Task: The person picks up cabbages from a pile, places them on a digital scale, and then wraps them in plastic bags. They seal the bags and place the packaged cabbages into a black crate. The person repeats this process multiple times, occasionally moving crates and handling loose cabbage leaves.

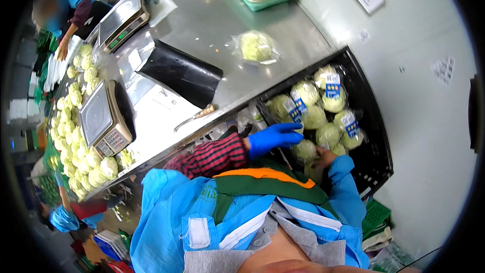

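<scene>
My left hand (274, 139), in a blue glove below a red-and-black checked sleeve, reaches over the near left side of a black plastic crate (373, 121). Its fingers are stretched out above a film-wrapped cabbage head (304, 150), and I see nothing held in them. Inside the crate, my bare right hand (326, 158) is low among the cabbages, its fingertips partly hidden; whether it grips one I cannot tell. Several wrapped pale green cabbages (328, 134) fill the crate, some bearing blue printed labels (332, 85).
On the steel table (212, 19) are a wrapped cabbage (256, 46), a wooden-handled curved knife (197, 116), a black sheet (182, 70), two scales (106, 117) and a green tray (265, 2). Unwrapped cabbages (75, 155) are heaped at left. Two other people work at left.
</scene>
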Motion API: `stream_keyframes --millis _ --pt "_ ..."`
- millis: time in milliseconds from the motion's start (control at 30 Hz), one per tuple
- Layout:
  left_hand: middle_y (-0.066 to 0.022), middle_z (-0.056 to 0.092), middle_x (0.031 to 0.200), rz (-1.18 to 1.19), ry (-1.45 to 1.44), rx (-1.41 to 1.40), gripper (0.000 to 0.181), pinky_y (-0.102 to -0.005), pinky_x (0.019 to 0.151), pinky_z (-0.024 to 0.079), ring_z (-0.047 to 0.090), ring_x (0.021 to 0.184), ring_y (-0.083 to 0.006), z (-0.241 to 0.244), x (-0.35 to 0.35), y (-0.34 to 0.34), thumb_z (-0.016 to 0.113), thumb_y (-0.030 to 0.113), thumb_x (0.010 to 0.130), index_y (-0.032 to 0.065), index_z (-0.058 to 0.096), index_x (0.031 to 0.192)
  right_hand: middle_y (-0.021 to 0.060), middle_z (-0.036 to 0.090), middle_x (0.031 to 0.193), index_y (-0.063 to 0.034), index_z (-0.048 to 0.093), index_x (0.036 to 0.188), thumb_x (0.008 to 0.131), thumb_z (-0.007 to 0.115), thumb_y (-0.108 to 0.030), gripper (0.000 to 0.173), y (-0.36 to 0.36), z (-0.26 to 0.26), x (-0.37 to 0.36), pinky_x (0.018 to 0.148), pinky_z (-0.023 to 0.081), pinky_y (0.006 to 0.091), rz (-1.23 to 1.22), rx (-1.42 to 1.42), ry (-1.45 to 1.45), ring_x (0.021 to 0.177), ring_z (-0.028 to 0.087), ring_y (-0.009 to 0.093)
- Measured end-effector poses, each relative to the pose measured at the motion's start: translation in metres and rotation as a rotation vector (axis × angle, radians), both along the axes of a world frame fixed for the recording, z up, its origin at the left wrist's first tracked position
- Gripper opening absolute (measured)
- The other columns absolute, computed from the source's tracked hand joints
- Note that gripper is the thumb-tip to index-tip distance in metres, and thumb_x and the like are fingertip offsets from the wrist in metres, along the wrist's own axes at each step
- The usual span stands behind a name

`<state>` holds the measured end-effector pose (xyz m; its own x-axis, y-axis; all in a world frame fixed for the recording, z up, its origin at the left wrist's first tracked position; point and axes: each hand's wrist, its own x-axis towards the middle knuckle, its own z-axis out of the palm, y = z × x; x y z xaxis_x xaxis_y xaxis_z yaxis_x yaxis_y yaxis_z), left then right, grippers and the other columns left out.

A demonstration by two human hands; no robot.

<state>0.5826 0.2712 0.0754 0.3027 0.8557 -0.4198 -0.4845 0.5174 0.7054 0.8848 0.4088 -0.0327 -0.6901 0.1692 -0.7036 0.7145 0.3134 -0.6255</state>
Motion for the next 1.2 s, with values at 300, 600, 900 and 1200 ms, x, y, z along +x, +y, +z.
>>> stream_keyframes --millis 300,600,900,1200 --pt "-0.0089 0.056 0.127 0.707 -0.116 -0.098 0.049 -0.0294 0.094 0.042 0.054 0.115 -0.0179 0.007 -0.159 -0.068 0.053 0.025 0.095 0.0070 0.041 0.139 0.0090 0.067 0.099 0.0038 0.047 0.128 0.086 0.066 -0.012 0.049 0.094 0.202 -0.269 0.084 0.049 0.0289 -0.046 -0.343 0.311 0.091 0.062 0.014" --pt "-0.0100 0.055 0.130 0.888 0.115 0.031 0.046 -0.0300 0.097 0.042 0.053 0.117 -0.0191 -0.013 -0.293 -0.059 0.055 0.023 0.094 0.0089 0.044 0.137 0.0152 0.057 0.116 0.0011 0.037 0.138 0.076 0.076 -0.029 0.079 0.158 0.170 -0.635 0.077 0.050 0.0299 -0.021 0.146 0.490 0.095 0.061 0.021" --pt "-0.0106 0.054 0.131 0.936 -0.121 0.050 0.046 -0.0292 0.097 0.041 0.053 0.117 -0.0177 -0.012 -0.461 0.010 0.053 0.023 0.096 0.0076 0.043 0.139 0.0241 0.040 0.134 0.0004 0.024 0.144 0.059 0.083 -0.053 0.116 0.274 0.097 -0.924 0.098 0.043 0.0454 -0.139 1.148 0.739 0.123 0.046 0.036" --pt "-0.0097 0.056 0.127 0.965 -0.181 -0.016 0.046 -0.0284 0.094 0.043 0.055 0.113 -0.0168 -0.082 -0.523 0.059 0.052 0.025 0.096 0.0076 0.043 0.137 0.0214 0.059 0.115 0.0014 0.039 0.132 0.059 0.084 -0.048 0.099 0.321 0.041 -0.967 0.087 0.050 0.0360 -0.276 0.667 0.790 0.106 0.060 0.030"
